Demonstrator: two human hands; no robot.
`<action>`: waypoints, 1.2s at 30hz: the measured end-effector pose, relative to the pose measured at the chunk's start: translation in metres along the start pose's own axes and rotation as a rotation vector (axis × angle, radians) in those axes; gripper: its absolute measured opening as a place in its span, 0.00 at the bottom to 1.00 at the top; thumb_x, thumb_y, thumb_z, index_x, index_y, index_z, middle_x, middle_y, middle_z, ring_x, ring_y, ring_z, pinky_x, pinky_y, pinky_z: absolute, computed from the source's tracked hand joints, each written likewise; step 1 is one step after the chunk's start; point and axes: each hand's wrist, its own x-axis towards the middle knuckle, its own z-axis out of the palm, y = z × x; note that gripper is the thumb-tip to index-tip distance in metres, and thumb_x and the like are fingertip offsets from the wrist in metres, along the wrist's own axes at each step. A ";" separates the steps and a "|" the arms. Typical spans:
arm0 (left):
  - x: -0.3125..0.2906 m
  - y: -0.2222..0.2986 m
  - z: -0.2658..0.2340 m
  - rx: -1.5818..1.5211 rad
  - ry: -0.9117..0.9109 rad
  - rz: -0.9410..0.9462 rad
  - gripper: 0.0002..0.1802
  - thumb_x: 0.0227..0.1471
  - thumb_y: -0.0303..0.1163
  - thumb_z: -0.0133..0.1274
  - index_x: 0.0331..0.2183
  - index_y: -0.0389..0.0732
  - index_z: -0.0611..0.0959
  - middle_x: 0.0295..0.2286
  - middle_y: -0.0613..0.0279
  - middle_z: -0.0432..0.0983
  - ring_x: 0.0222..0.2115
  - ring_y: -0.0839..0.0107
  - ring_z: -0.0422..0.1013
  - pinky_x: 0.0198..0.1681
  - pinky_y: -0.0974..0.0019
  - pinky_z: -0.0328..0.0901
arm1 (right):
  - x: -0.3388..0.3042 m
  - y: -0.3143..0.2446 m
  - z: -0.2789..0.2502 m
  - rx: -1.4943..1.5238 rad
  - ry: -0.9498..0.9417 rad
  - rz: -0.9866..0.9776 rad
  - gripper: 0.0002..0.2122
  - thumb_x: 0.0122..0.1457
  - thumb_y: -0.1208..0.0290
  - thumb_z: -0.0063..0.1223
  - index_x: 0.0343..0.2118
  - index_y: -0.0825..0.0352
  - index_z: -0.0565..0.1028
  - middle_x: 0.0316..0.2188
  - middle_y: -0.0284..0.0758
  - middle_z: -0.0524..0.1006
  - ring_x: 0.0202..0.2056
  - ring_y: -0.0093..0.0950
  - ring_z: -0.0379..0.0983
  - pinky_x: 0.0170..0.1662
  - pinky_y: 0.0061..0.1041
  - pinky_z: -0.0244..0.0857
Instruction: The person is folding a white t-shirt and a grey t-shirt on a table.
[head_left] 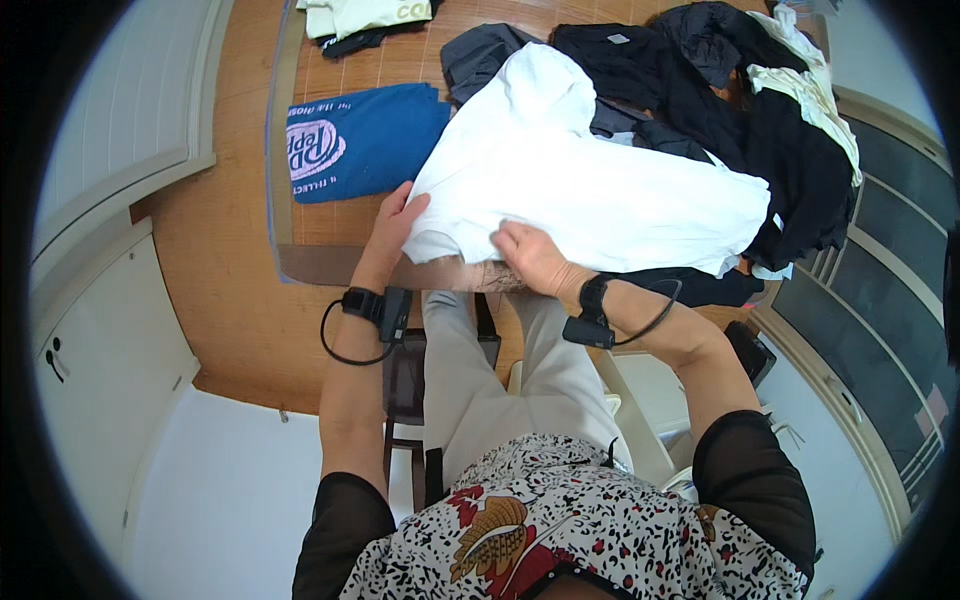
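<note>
A white shirt (600,195) lies spread over the table in front of me, its neck opening toward me and one sleeve stretching away. At the neck's left side, my left hand (393,232) is closed on the shirt's edge, thumb on top and the other fingers partly hidden. My right hand (535,258) is closed on the cloth to the right of the neck opening, its fingers curled into the fabric. Just beyond my left hand, a folded blue shirt (385,145) with pink and white print lies flat.
Dark clothes (610,65) are heaped at the back and right, with cream garments (810,100) on the far right. A small folded pile (365,18) lies at the back left. The table's near edge (330,265) runs before my legs. A dark chair (405,385) stands behind.
</note>
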 end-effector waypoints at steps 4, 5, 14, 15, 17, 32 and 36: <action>-0.013 -0.006 -0.002 0.050 -0.127 -0.119 0.26 0.49 0.31 0.57 0.48 0.30 0.72 0.41 0.58 0.74 0.39 0.72 0.69 0.43 0.70 0.64 | -0.004 -0.008 -0.013 0.207 -0.105 0.051 0.09 0.47 0.79 0.49 0.34 0.68 0.69 0.32 0.42 0.69 0.31 0.41 0.69 0.35 0.34 0.66; -0.017 -0.010 -0.007 0.030 -0.165 -0.165 0.28 0.46 0.31 0.59 0.48 0.30 0.71 0.40 0.58 0.74 0.38 0.71 0.70 0.43 0.69 0.64 | -0.001 -0.005 -0.019 0.291 0.088 0.132 0.09 0.48 0.80 0.48 0.34 0.68 0.69 0.31 0.43 0.69 0.31 0.41 0.69 0.35 0.33 0.65; 0.015 -0.058 -0.029 1.023 -0.001 -0.064 0.26 0.34 0.40 0.63 0.37 0.34 0.80 0.36 0.44 0.76 0.38 0.52 0.73 0.40 0.58 0.67 | 0.064 0.101 -0.066 0.178 0.518 0.930 0.22 0.43 0.64 0.63 0.37 0.72 0.67 0.36 0.45 0.69 0.38 0.42 0.67 0.41 0.34 0.63; 0.020 -0.056 -0.023 1.033 0.008 -0.061 0.26 0.34 0.40 0.63 0.37 0.34 0.80 0.36 0.44 0.76 0.38 0.52 0.73 0.40 0.58 0.67 | 0.067 0.108 -0.067 0.277 0.448 0.958 0.27 0.40 0.57 0.66 0.38 0.70 0.67 0.37 0.45 0.69 0.38 0.41 0.69 0.40 0.33 0.65; 0.027 -0.042 -0.011 1.345 0.100 -0.087 0.24 0.35 0.43 0.63 0.33 0.35 0.80 0.33 0.44 0.76 0.36 0.50 0.73 0.39 0.55 0.67 | 0.069 0.114 -0.065 0.212 0.515 0.913 0.24 0.40 0.59 0.65 0.36 0.70 0.69 0.35 0.45 0.71 0.36 0.41 0.70 0.39 0.33 0.65; 0.139 0.043 0.081 0.597 0.220 0.381 0.22 0.35 0.35 0.66 0.32 0.33 0.78 0.28 0.50 0.76 0.28 0.61 0.73 0.30 0.63 0.66 | 0.048 0.107 -0.066 0.591 0.692 0.502 0.11 0.43 0.81 0.55 0.33 0.70 0.72 0.22 0.35 0.71 0.25 0.24 0.68 0.31 0.20 0.62; 0.134 0.071 0.078 1.029 0.088 0.209 0.21 0.35 0.33 0.66 0.31 0.32 0.78 0.30 0.54 0.76 0.27 0.65 0.72 0.33 0.65 0.66 | 0.038 0.119 -0.068 1.044 0.703 0.630 0.09 0.48 0.83 0.54 0.34 0.70 0.73 0.26 0.25 0.73 0.28 0.13 0.65 0.32 0.15 0.60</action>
